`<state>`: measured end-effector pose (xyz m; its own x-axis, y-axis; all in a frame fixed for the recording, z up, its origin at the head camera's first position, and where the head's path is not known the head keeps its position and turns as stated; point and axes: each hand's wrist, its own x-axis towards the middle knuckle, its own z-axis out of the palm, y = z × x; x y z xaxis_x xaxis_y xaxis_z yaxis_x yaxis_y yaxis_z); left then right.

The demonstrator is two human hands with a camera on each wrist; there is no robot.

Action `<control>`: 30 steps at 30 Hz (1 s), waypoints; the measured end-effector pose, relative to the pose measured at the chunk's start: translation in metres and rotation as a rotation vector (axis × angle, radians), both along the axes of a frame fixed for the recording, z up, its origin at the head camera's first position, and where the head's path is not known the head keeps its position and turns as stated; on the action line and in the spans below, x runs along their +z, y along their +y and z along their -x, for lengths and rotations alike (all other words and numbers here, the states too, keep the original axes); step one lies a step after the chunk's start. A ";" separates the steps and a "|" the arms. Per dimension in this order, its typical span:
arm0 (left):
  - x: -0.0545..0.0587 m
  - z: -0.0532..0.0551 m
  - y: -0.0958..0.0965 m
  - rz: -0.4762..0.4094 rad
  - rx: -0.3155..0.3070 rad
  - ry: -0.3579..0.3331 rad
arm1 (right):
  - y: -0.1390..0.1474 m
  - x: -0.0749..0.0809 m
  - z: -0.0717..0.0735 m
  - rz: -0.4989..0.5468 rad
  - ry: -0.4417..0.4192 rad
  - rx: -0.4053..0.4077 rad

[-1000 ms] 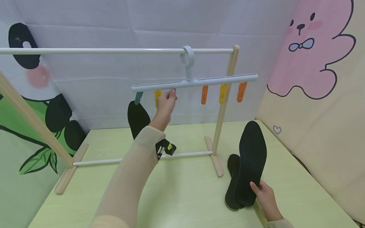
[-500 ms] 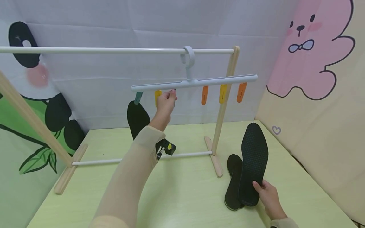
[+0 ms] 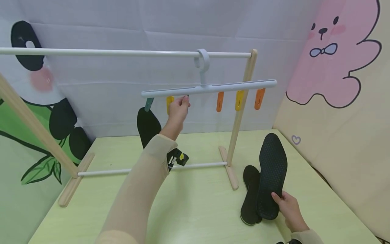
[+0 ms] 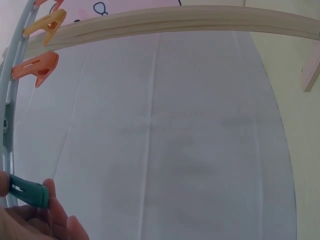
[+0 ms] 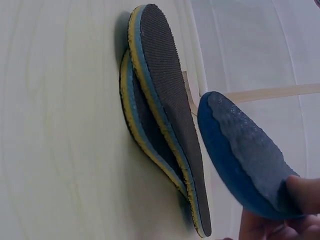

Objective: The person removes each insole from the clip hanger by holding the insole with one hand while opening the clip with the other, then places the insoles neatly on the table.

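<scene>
My left hand (image 3: pixel 177 113) is raised to the pale hanger (image 3: pixel 210 88) and pinches a green clothes clip (image 4: pixel 30 191) under its bar; the hand hides most of this clip in the head view. My right hand (image 3: pixel 289 209) grips the heel end of a black insole (image 3: pixel 273 173), thumb on its face, toe end upward. In the right wrist view this insole (image 5: pixel 245 150) shows a blue edge. Beside it on the table lie two more insoles (image 3: pixel 250 200), overlapping, with yellow and blue edges. Another black insole (image 3: pixel 147 126) hangs from a teal clip (image 3: pixel 148 104) on the hanger's left end.
The hanger hooks over the white top rod (image 3: pixel 122 53) of a wooden-legged rack. Yellow (image 3: pixel 239 100) and orange clips (image 3: pixel 259 99) hang along the bar. A lower white rod (image 3: pixel 201 165) crosses just above the pale green table (image 3: pixel 195 206). Fabric walls (image 3: pixel 100 34) stand behind.
My right hand has shifted slightly right with its insole, drawing it a little away from the two on the table. My left hand has stayed at the green clip.
</scene>
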<state>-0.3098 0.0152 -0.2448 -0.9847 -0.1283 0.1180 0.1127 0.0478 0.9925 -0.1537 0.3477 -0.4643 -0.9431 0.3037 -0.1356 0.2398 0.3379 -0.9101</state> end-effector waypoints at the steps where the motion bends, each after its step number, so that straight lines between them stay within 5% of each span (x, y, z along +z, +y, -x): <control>1: 0.000 0.000 0.000 0.000 0.001 0.001 | 0.000 0.001 0.000 -0.004 -0.006 0.000; 30: -0.002 0.003 0.002 0.068 0.010 0.012 | 0.000 0.003 -0.004 0.035 -0.076 0.012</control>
<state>-0.3131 0.0176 -0.2468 -0.9820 -0.1290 0.1383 0.1236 0.1161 0.9855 -0.1498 0.3473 -0.4616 -0.9333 0.2860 -0.2174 0.3046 0.3093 -0.9009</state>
